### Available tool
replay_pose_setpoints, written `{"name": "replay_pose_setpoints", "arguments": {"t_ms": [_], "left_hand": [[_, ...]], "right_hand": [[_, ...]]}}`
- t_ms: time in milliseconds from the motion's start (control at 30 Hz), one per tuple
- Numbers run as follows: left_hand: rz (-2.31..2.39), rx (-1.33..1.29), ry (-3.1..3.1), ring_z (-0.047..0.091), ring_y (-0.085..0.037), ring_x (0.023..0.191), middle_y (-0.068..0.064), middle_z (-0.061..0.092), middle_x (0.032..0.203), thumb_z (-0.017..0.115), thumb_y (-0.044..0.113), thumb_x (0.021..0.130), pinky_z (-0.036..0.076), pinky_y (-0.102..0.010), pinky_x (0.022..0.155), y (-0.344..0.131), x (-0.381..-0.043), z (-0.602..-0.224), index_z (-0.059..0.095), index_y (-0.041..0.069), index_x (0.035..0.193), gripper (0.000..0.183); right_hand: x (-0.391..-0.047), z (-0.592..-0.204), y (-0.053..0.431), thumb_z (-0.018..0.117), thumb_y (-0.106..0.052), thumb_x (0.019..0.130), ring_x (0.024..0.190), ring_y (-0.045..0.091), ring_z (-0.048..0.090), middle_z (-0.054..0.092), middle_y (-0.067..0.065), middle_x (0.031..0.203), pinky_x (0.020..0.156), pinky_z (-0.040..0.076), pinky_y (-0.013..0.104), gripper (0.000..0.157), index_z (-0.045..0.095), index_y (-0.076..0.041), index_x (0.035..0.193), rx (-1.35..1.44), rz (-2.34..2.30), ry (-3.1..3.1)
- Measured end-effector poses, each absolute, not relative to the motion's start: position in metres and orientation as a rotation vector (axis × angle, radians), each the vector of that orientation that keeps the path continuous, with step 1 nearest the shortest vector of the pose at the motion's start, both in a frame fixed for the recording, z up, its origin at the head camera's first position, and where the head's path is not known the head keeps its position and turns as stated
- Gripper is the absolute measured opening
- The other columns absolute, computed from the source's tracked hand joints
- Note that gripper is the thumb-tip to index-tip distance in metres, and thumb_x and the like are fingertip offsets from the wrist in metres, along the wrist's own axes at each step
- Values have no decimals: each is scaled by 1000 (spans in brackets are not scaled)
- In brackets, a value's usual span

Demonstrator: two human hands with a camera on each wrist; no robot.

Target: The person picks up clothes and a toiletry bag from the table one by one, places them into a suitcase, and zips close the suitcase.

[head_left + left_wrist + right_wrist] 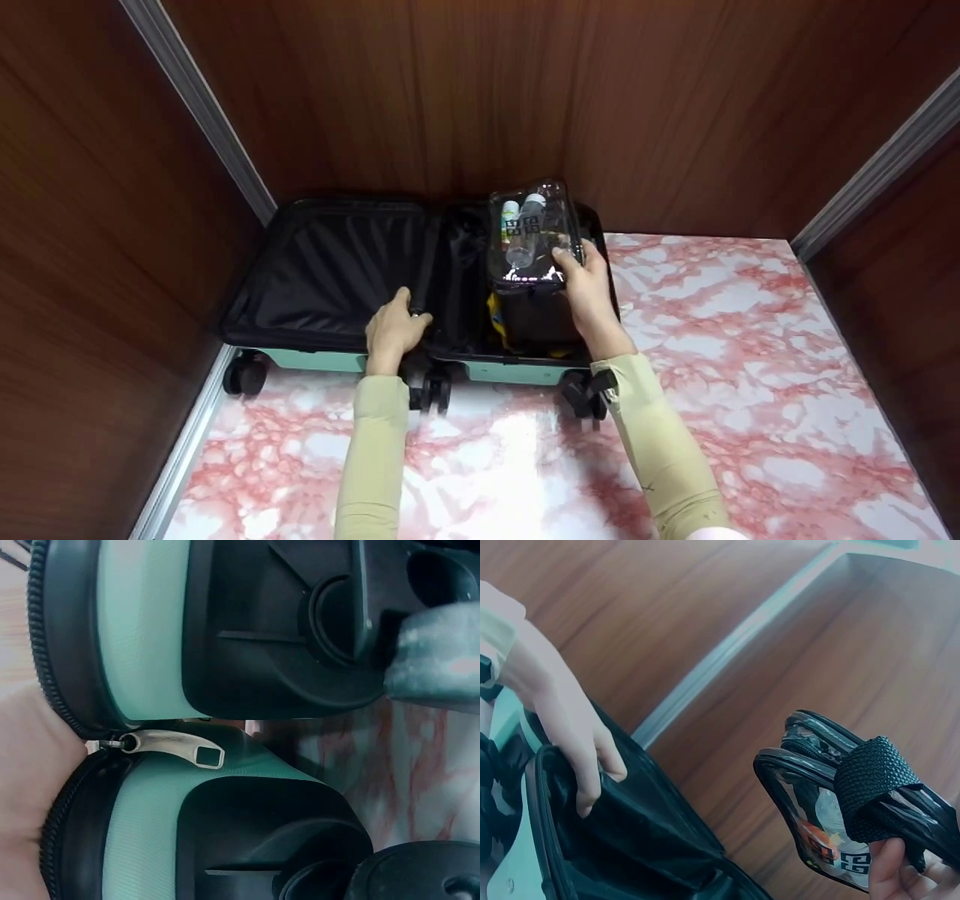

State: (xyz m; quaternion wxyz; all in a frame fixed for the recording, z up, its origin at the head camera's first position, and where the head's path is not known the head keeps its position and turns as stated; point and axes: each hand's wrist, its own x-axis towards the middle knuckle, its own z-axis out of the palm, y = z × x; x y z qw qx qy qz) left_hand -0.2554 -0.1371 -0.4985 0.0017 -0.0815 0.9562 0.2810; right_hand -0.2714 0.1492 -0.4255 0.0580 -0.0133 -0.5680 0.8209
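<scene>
An open black-lined suitcase [322, 277] with a mint-green shell lies spread flat on the floor. My left hand [391, 330] rests on its front edge near the middle, where the two halves meet, fingers laid over the rim. Close to that palm, a metal zipper pull [169, 744] hangs between the halves. With my right hand [589, 292] I grip the side of a clear zippered toiletry bag [556, 225], held above the right half. Inside the bag are a clear bottle [526, 236] and a smaller bottle with a coloured label [507, 221]. A black strap [874, 784] shows on its side.
A dark item [536, 319] and something yellow [495, 319] lie in the right half, partly hidden by the bag. Black wheels [245, 373] line the suitcase's front. A wooden wall [495, 97] stands directly behind, another [67, 247] to the left.
</scene>
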Motion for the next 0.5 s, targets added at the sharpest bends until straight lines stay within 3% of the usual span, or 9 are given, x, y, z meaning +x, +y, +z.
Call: {"name": "replay_pose_setpoints", "arguments": {"t_ms": [233,500], "left_hand": [[891,-232,2984,63,-43,105,-21,67,120,69,35,95,46,-56,89,-135,-257,-499,55,12,130,45],[887,-253,2987,62,-43,110,-22,65,125,69,35,93,46,-56,90,-137,-256,-498,54,13,133,48]], "right_hand": [[-275,-427,138,55,-3,101,74,16,66,65,11,96,64,55,29,25,53,5,125,-57,2455,-1807],[-280,-429,125,54,-11,104,80,16,60,60,11,105,59,50,30,29,56,2,129,-145,2370,-1983]]}}
